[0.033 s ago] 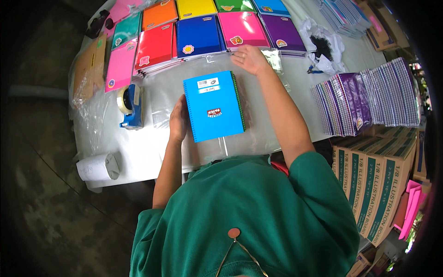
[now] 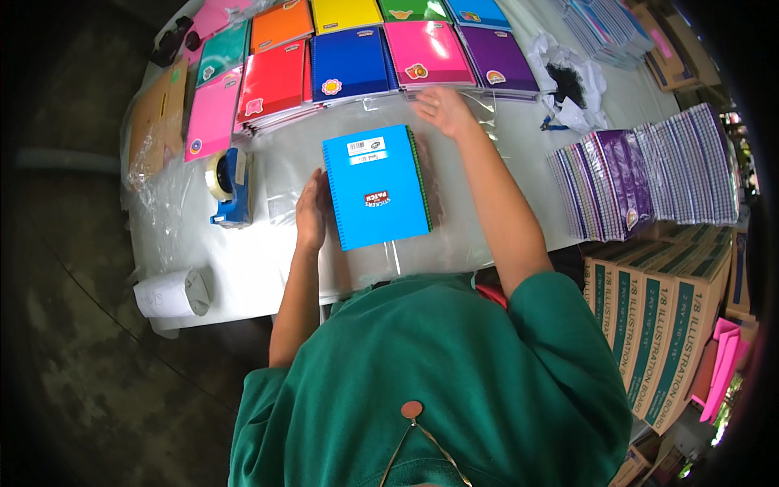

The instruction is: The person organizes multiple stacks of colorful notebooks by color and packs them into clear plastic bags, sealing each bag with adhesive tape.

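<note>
A bright blue spiral notebook [image 2: 377, 188] lies flat on the plastic-covered table in front of me, back cover up, with a barcode label near its far edge. Green coils show along its right side, from another notebook under it. Beside its left edge is my left hand [image 2: 310, 213], upright with fingers stretched; whether it touches the edge I cannot tell. My right hand [image 2: 442, 112] hovers beyond the notebook's far right corner, fingers apart and holding nothing. Just past those fingers lies a pink notebook [image 2: 428, 50], on top of a pile.
Stacks of notebooks, such as a dark blue one [image 2: 350, 61] and a red one [image 2: 273, 79], line the far side. A blue tape dispenser [image 2: 235, 188] stands left. On the right are a wrapped notebook pile [image 2: 625, 174], crumpled white plastic [image 2: 596, 81] and cardboard boxes [image 2: 661, 316].
My right hand has drawn back slightly toward me and to the right, away from the pink notebook. My left hand has shifted a little left. The blue notebook stays put.
</note>
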{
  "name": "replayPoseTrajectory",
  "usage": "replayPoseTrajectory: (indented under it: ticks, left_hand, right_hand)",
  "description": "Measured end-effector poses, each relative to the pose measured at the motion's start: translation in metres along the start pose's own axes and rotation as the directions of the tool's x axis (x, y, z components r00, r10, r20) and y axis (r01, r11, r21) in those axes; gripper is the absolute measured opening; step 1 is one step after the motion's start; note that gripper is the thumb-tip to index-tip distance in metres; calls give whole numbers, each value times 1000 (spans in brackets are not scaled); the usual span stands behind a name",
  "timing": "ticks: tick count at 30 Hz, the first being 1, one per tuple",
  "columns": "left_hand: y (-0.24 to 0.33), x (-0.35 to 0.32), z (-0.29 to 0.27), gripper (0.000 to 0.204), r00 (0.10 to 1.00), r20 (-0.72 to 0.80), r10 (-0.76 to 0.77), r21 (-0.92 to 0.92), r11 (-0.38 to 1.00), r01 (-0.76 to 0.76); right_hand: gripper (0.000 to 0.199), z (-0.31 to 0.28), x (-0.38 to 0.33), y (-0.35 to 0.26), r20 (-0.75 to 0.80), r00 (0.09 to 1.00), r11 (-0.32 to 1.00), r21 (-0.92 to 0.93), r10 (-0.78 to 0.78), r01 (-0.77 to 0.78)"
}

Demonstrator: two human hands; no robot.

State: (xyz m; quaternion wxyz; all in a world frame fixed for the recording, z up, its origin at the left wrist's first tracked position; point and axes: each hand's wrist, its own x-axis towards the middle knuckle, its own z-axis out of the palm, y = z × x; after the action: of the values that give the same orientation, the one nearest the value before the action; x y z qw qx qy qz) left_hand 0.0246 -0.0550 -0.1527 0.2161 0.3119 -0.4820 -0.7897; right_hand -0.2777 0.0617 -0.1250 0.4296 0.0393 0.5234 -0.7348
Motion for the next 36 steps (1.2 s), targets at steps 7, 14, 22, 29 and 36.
replayPoseTrajectory:
  ticks: [7, 14, 22, 29, 36]
  left_hand:
    - [-7, -38, -41, 43, 842, -263, 471, 952, 270, 146]
    - [-18, -31, -32, 32, 782, -76, 619, 996, 12, 87]
    - [21, -11, -25, 30, 845, -384, 372, 706, 708, 9]
    - [49, 4, -67, 17, 950, -312, -7, 409, 902, 141]
    - [37, 14, -88, 44, 958, -231, 172, 616, 787, 7]
  right_hand:
    - [33, -99, -126, 85, -104, 561, -83, -951, -821, -297]
    - [32, -97, -153, 100, -57, 616, -38, -989, -785, -140]
    - [34, -104, -143, 69, -368, 717, 654, -739, -592, 161]
    - [21, -137, -124, 59, -343, 853, 844, -503, -394, 188]
    - [34, -129, -130, 54, -261, 955, 877, -481, -141, -2]
